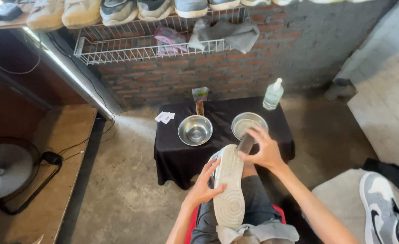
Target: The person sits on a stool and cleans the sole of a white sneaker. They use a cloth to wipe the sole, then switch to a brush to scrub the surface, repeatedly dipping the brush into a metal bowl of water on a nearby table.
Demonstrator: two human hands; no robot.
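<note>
While the left hand [205, 185] cradles the white rubber-soled sneaker [229, 185] sole-up over the lap, its fingers spread along the shoe's left edge, the right hand [263, 151] grips a small dark rectangular brush [246, 143], fingers closed round it, at the shoe's far end. Scrubbing well here likely means short strokes along the tread grooves, with the left palm bracing so the sole does not rock. The sneaker's long axis runs nearly straight away from the person; which end is the toe I cannot tell. Just beyond, a low worktop draped in black cloth [172, 149] carries two round steel bowls [195, 130], the nearer-right one [249, 123] just behind the brush, and a clear pump bottle [273, 94].
</note>
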